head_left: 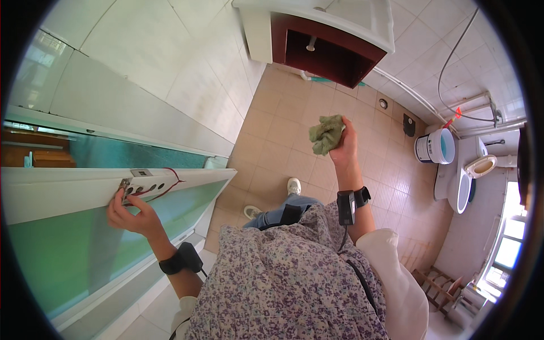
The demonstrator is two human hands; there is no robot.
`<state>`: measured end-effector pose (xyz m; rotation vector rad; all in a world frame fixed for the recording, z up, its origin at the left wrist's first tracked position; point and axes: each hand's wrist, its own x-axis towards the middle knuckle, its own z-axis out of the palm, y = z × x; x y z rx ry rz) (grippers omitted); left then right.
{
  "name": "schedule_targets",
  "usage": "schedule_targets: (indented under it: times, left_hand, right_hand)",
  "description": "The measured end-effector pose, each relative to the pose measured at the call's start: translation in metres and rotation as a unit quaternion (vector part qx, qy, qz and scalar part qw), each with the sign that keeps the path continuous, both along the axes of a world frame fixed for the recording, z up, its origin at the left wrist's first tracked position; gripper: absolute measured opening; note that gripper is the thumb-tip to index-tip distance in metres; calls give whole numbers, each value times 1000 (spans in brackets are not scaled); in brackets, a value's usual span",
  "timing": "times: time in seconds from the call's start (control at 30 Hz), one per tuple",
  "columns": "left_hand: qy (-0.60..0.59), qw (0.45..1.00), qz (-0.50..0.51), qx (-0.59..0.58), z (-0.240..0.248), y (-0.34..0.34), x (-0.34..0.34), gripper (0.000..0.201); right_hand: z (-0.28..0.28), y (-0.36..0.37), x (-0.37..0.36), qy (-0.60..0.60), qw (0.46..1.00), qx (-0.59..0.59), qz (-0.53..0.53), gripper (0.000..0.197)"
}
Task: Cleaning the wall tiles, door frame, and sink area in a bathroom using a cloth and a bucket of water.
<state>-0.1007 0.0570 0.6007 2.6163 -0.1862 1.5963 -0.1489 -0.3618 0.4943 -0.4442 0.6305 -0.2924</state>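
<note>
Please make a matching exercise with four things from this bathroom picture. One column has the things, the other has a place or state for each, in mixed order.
1. green cloth
2. left hand
3. bucket
4. toilet

A. lid raised
B. bunched in the right hand
C. on the white door edge
D. on the floor beside the toilet

Pairs: 1-B, 2-C, 3-D, 4-A

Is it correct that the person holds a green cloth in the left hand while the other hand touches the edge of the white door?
Not quite. The head view shows the green cloth bunched in the right hand; it is the left hand that touches the edge of the white door.
</note>
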Motion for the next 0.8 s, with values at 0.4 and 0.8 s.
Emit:
schedule_targets:
  times: [0.4, 0.8]
  left_hand:
    - [56, 998, 27, 10, 16, -13, -14, 24]
    - [365, 836, -376, -161, 3, -111, 1, 30]
  right_hand:
    - [-12, 3, -7, 18, 999, -30, 5, 32]
    - [35, 58, 18, -4, 829, -469, 304, 15]
